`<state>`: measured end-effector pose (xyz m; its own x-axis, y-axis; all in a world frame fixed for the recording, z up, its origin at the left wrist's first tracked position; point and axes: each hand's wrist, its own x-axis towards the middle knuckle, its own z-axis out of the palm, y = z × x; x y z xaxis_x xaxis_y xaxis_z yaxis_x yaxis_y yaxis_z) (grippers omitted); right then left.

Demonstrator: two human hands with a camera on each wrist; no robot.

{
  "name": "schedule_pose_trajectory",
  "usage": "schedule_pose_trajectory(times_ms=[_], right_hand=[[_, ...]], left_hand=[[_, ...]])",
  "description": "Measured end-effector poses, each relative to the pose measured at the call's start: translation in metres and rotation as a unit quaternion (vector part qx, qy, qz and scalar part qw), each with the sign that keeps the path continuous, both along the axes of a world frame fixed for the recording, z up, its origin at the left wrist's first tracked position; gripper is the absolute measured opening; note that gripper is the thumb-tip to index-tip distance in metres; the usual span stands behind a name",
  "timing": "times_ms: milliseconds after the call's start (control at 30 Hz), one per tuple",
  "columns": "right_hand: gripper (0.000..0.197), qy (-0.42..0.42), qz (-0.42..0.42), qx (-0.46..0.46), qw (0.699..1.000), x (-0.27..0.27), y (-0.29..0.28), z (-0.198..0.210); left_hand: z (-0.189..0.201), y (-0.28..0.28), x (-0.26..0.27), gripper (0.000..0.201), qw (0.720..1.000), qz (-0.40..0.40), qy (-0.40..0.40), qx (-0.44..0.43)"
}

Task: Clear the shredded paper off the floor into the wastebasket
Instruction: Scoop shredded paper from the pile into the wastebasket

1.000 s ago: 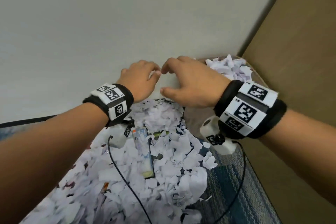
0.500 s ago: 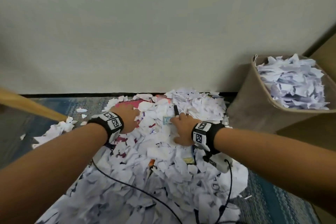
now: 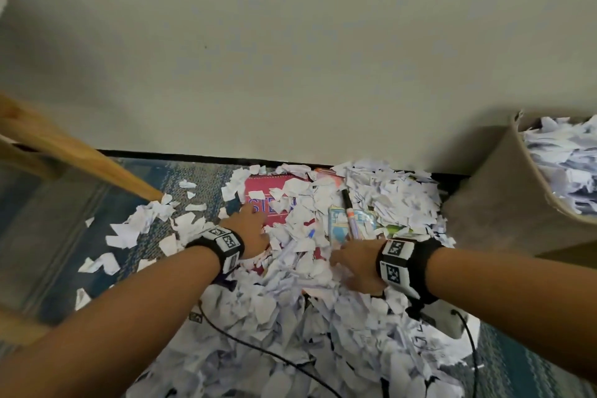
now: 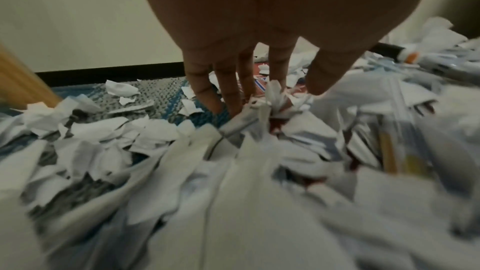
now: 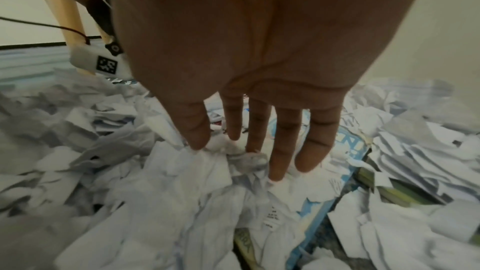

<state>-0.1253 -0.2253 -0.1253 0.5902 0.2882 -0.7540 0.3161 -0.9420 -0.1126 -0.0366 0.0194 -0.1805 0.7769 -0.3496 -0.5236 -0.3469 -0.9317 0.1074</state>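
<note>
Head view: I have both hands, left hand (image 3: 250,233) and right hand (image 3: 353,263), spread on shredded paper (image 3: 290,310); buried marker (image 3: 349,213) and red notebook (image 3: 258,200) risk being scooped into the wastebasket (image 3: 484,191).

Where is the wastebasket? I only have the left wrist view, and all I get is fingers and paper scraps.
Observer: The wastebasket stands against the wall on the right of the paper pile, past the right hand.
Operator: How full is it?
Observer: The shredded paper inside is heaped up to about the rim.
Operator: Is the right hand holding anything?
Observer: No. It lies on the pile with straight fingers, next to a light-blue booklet.
</note>
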Motion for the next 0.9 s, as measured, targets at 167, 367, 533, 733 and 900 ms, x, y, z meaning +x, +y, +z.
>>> schedule_pose_trajectory(times_ms=[167,367,533,733,900], right_hand=[[0.060,-0.135,-0.091,0.079,0.983,0.006,0.017,-0.023],[0.090,-0.137,-0.076,0.111,0.981,-0.012,0.034,-0.043],[0.097,-0.155,-0.052,0.144,0.976,-0.027,0.042,-0.040],[0.055,-0.133,0.053,0.082,0.986,-0.038,0.035,-0.049],[0.047,-0.109,0.023,0.107,0.988,-0.020,0.027,-0.036]], left_hand=[[0.003,-0.005,0.014,0.029,0.995,0.089,-0.006,-0.048],[-0.007,0.001,0.001,0.060,0.989,0.150,0.005,-0.012],[-0.007,0.003,-0.012,0.059,0.988,0.117,-0.102,0.006],[-0.004,0.019,-0.012,0.114,0.992,0.033,0.103,-0.063],[0.009,0.018,-0.029,0.130,0.984,-0.091,0.130,0.076]])
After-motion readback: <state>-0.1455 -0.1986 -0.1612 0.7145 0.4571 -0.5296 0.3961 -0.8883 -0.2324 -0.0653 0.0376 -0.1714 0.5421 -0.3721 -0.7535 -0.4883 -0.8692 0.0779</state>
